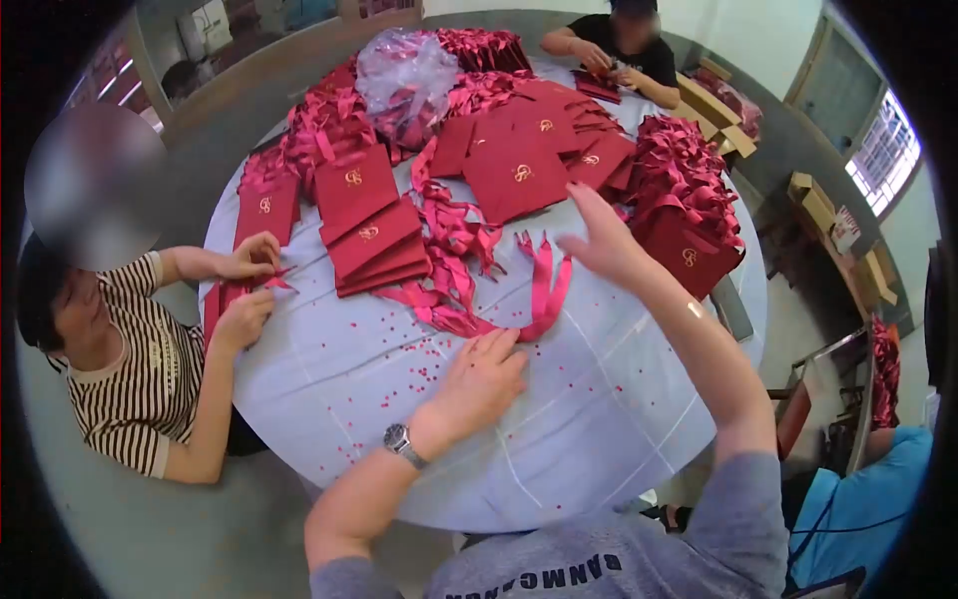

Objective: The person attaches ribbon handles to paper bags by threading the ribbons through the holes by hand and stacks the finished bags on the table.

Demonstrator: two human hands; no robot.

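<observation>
Head view. We take the ribbon heap as landmark.

Left hand: near side of the heap, slightly right. Palm down, low over the cloth, forearm slanting up from the lower left, watch on the wrist. Fingers bent together, tips on the near end of a loose ribbon; we can't tell whether they pinch it or just press it. That ribbon sits right of the heap, its two strands running away from us.

Right hand: farther right of the heap, beyond the ribbon's strands. Arm stretched long, fingers extended, thumb spread toward the heap; we see nothing gripped. Fingertips are at the edge of a red bag, behind and right of the heap; contact we can't confirm.

Left of the heap, we log a bag stack, then a person in a striped top, both hands on red ribbon.
</observation>
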